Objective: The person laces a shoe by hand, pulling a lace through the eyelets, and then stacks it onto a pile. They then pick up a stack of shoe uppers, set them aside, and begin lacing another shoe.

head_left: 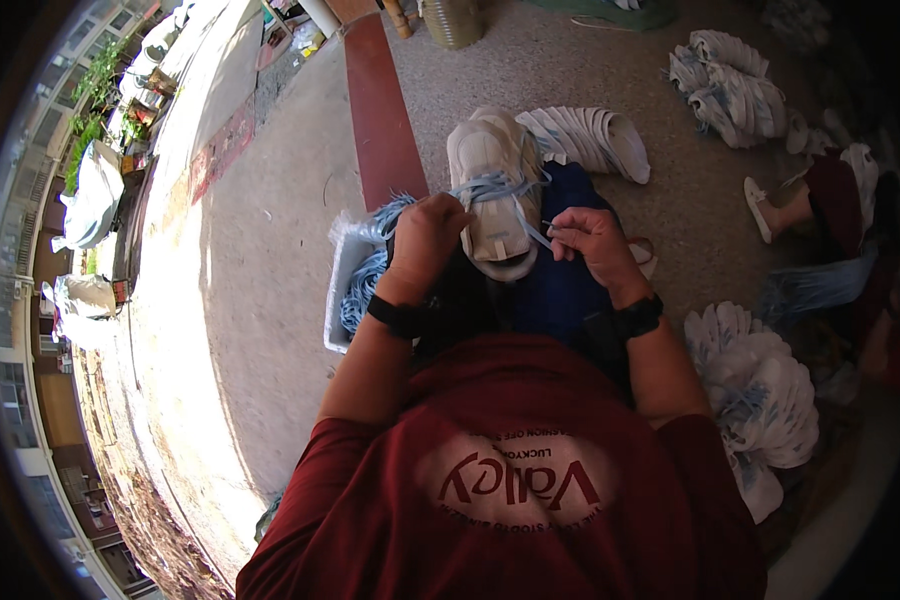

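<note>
A white sneaker (492, 222) lies on my lap, its opening turned toward me and a light blue shoelace (492, 185) strung across its front. On the shoe's left side, my left hand (428, 240) is closed in a pinch at the lace. My right hand (592, 245), on the other side, pinches a lace end between thumb and fingertips. A strand runs slantwise between the shoe and that hand. Beneath my left wrist, a white box (336, 300) holds many loose blue laces (365, 285).
Nested white shoe uppers (590, 140) lie just beyond the sneaker. More piles of uppers rest at the far right (732, 95) and near right (755, 385). Another person's leg (792, 205) and hanging blue laces (815, 290) are at right. A ribbed container (452, 22) stands far ahead.
</note>
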`<state>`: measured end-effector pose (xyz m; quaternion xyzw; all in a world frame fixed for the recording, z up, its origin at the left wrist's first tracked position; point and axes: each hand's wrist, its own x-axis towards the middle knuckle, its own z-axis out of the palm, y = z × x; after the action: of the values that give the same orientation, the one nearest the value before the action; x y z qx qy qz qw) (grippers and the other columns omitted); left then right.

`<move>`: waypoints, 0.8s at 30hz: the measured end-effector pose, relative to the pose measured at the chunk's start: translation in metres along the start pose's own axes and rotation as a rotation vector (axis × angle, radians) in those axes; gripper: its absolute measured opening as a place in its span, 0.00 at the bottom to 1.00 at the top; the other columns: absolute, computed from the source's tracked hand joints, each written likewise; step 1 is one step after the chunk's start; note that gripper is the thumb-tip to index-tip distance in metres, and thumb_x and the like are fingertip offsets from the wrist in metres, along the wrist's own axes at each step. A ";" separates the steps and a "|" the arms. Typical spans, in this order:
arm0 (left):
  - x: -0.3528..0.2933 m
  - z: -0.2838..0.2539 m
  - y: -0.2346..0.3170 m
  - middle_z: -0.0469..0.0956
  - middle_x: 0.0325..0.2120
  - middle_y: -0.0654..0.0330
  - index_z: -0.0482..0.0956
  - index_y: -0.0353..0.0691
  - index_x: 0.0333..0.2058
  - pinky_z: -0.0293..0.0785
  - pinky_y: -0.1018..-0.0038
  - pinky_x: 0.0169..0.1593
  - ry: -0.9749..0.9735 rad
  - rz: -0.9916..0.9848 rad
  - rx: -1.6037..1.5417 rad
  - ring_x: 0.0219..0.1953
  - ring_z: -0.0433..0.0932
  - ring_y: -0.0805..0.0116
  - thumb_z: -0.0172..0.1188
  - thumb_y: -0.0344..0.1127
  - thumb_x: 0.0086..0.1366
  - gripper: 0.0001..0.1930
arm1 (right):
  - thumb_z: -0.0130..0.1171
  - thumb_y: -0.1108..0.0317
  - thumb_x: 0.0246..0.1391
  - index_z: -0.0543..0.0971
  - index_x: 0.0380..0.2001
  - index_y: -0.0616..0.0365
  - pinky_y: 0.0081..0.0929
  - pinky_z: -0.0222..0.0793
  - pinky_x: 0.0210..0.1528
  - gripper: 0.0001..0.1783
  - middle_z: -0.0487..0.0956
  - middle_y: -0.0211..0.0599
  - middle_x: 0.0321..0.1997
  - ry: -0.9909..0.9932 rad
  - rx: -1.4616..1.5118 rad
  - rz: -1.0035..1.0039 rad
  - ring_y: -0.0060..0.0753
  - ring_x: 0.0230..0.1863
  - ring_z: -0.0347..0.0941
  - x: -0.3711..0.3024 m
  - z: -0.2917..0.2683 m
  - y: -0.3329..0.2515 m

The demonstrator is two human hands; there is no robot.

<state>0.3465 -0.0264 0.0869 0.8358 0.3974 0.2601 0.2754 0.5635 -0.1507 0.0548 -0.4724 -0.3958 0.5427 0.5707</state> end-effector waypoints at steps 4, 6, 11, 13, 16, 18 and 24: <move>0.001 0.002 0.004 0.76 0.18 0.56 0.78 0.33 0.26 0.70 0.76 0.26 0.008 0.097 0.018 0.21 0.75 0.72 0.62 0.29 0.51 0.05 | 0.55 0.73 0.52 0.77 0.28 0.61 0.14 0.62 0.24 0.04 0.76 0.29 0.19 0.004 0.034 -0.021 0.15 0.20 0.67 0.000 -0.002 0.002; 0.001 0.002 0.006 0.76 0.18 0.56 0.78 0.32 0.26 0.70 0.76 0.27 -0.007 0.116 -0.034 0.21 0.75 0.73 0.61 0.28 0.52 0.05 | 0.55 0.72 0.52 0.77 0.28 0.60 0.14 0.62 0.24 0.04 0.76 0.29 0.19 0.005 0.047 -0.016 0.15 0.20 0.67 0.000 -0.003 0.003; 0.001 -0.005 0.014 0.78 0.20 0.52 0.77 0.31 0.25 0.73 0.75 0.27 -0.168 -0.168 -0.302 0.22 0.78 0.68 0.59 0.26 0.52 0.04 | 0.55 0.74 0.52 0.77 0.28 0.60 0.14 0.62 0.25 0.03 0.76 0.31 0.21 -0.001 0.077 -0.036 0.18 0.22 0.70 0.001 -0.007 0.009; 0.002 -0.005 0.012 0.77 0.19 0.54 0.77 0.30 0.25 0.72 0.76 0.25 -0.150 -0.170 -0.276 0.20 0.77 0.70 0.60 0.26 0.52 0.04 | 0.55 0.74 0.52 0.77 0.28 0.60 0.14 0.62 0.25 0.03 0.76 0.31 0.21 -0.003 0.088 -0.041 0.18 0.22 0.70 0.001 -0.006 0.008; 0.002 -0.004 0.013 0.77 0.17 0.56 0.77 0.31 0.25 0.71 0.77 0.23 -0.115 -0.173 -0.228 0.17 0.75 0.75 0.61 0.27 0.52 0.05 | 0.55 0.73 0.52 0.77 0.28 0.61 0.15 0.62 0.25 0.03 0.76 0.31 0.20 0.004 0.101 -0.056 0.18 0.22 0.70 0.001 -0.006 0.009; 0.003 -0.004 0.017 0.76 0.17 0.57 0.77 0.31 0.25 0.71 0.78 0.22 -0.098 -0.175 -0.204 0.16 0.74 0.76 0.61 0.27 0.53 0.05 | 0.56 0.72 0.52 0.78 0.28 0.61 0.15 0.62 0.25 0.04 0.76 0.31 0.20 0.011 0.104 -0.065 0.17 0.22 0.70 0.000 -0.007 0.011; 0.003 0.002 0.007 0.78 0.19 0.62 0.77 0.32 0.27 0.70 0.82 0.24 -0.209 -0.286 -0.646 0.19 0.74 0.79 0.61 0.25 0.54 0.03 | 0.54 0.74 0.52 0.77 0.28 0.60 0.14 0.62 0.25 0.03 0.76 0.31 0.21 0.005 0.116 -0.072 0.18 0.22 0.70 0.000 -0.005 0.007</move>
<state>0.3538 -0.0281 0.0909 0.6638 0.3772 0.2441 0.5979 0.5662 -0.1512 0.0470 -0.4254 -0.3787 0.5427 0.6174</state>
